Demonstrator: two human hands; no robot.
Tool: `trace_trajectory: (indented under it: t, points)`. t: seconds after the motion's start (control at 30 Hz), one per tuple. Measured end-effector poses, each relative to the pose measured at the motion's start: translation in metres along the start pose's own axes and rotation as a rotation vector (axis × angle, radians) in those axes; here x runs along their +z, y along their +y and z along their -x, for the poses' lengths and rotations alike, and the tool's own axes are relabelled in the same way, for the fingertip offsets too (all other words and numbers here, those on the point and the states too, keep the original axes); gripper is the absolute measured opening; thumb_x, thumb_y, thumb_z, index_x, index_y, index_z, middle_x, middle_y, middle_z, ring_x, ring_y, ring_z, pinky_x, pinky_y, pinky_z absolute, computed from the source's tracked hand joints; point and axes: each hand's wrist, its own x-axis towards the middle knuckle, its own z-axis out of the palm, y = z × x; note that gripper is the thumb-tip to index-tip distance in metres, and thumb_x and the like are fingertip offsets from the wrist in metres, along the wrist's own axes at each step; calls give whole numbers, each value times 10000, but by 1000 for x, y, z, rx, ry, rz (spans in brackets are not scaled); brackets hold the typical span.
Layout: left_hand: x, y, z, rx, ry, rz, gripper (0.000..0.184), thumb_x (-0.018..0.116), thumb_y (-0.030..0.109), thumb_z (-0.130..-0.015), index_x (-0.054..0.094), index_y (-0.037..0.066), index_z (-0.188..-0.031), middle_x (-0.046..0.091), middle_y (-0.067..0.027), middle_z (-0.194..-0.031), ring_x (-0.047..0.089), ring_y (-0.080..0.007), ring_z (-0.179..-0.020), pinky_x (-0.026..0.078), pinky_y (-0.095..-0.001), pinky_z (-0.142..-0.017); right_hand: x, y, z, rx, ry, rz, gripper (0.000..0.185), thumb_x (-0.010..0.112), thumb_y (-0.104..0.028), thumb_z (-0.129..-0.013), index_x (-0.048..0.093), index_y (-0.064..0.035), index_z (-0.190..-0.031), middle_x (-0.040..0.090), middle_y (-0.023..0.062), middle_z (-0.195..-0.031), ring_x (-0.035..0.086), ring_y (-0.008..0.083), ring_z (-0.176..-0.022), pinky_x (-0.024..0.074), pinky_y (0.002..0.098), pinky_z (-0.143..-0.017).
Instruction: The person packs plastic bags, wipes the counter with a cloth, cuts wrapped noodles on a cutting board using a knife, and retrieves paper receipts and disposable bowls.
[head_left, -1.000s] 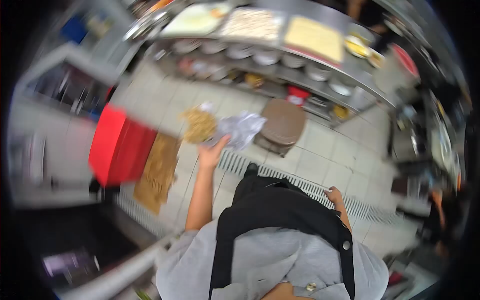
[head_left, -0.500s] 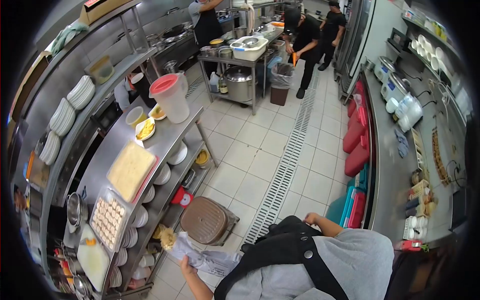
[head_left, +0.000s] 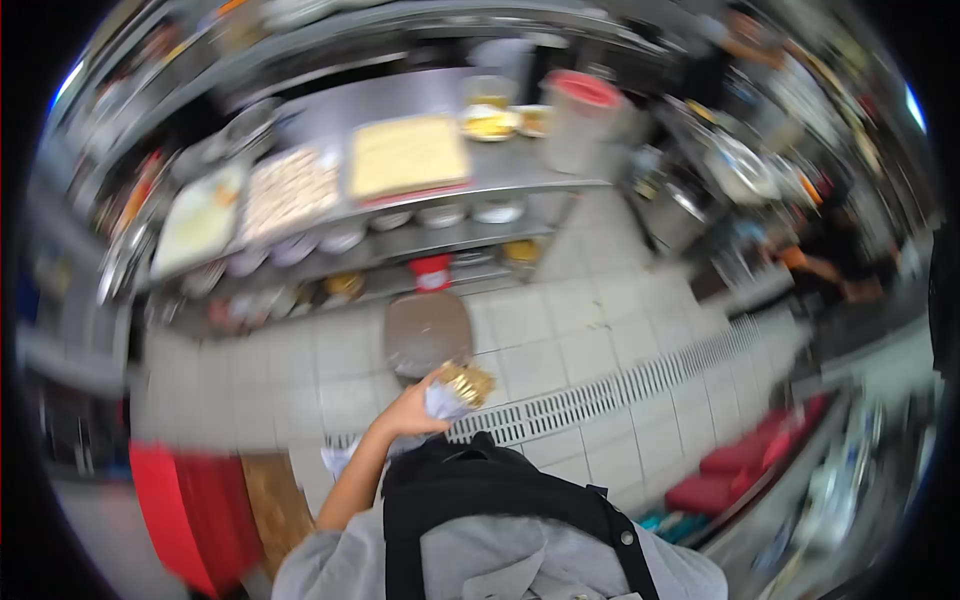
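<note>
A golden-stranded, pale-wrapped bundle is clasped by the left hand, fingers curled. Its long axis is slanted, golden end pointed forward-right.

There is one wrapped bundle, one brown stool and one red-lidded pitcher (the pale pieces blur past counting).

Grey shirt, black apron, round metal snap on one strap
</note>
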Motion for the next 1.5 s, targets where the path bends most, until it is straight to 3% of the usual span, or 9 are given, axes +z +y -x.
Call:
trace_trajectory:
  t: [0.17,0.27,0.3,0.43,0.67,0.83,1.17,1.23,1.5]
  points:
    - [-23,-43,87,-136,376,-3,956,705,261,-608,197,33,-1384,596,-245,-1003,577,-374,-950,445,-375,-848,-58,-76,-108,-231,-89,422,335,623,-320,-765,648,-109,-1023,653,110,-950,632,198,-839,513,328,-697]
    - [-36,-75,146,-348,587,-57,931,698,240,-638,182,20,-1381,577,-250,-1048,566,-373,-973,433,-363,-859,-67,-132,-214,-838,18,1128,330,632,-322,-758,653,-110,-1010,658,94,-944,631,185,-837,508,317,-710]
    - [-39,-82,167,-366,618,-45,931,698,240,-638,182,20,-1381,577,-250,-1048,566,-373,-973,433,-363,-859,-56,-197,-218,-544,-353,1224,384,560,-344,-817,623,-18,-1010,645,124,-704,646,227,-636,520,364,-531]
    - [-33,-144,228,-361,860,263,801,688,122,-662,279,10,-1341,545,-133,-1152,514,-212,-1067,381,-306,-927,-27,-391,-188,-298,-64,159,306,603,-309,-797,598,-4,-820,578,89,-588,564,199,-495,448,338,-384]
    - [-108,-168,296,-171,1249,450,666,711,92,-704,386,3,-1279,536,-91,-1169,475,-181,-1111,354,-314,-967,167,-580,-123,-633,-281,348,273,619,-318,-816,591,-90,-963,587,21,-750,547,123,-609,439,287,-487]
    - [-204,-129,319,-66,1516,201,894,747,85,-696,189,38,-1393,483,-102,-1246,463,-166,-1137,374,-321,-959,307,-671,-9,-723,-612,511,299,640,-280,-809,595,-58,-1006,600,24,-783,558,122,-663,454,257,-555]
    - [-345,-203,279,-81,1438,225,970,759,138,-683,124,57,-1412,435,-162,-1277,454,-232,-1175,368,-344,-969,388,-902,72,-1285,-727,434,338,665,-221,-789,590,-18,-1049,617,53,-834,553,113,-727,465,264,-695]
    - [-381,-217,261,-380,1420,-144,971,749,211,-681,125,41,-1405,387,-219,-1282,459,-304,-1161,381,-370,-952,395,-955,68,-1363,-666,354,345,662,-227,-790,586,-14,-1050,636,64,-863,570,118,-732,470,270,-698]
    - [-547,-201,165,-484,1010,-354,1023,759,197,-644,93,51,-1406,418,-209,-1175,464,-391,-1080,425,-426,-873,387,-1143,50,-1605,345,307,424,661,-196,-731,524,-42,-1101,555,165,-1003,532,317,-944,443,415,-818]
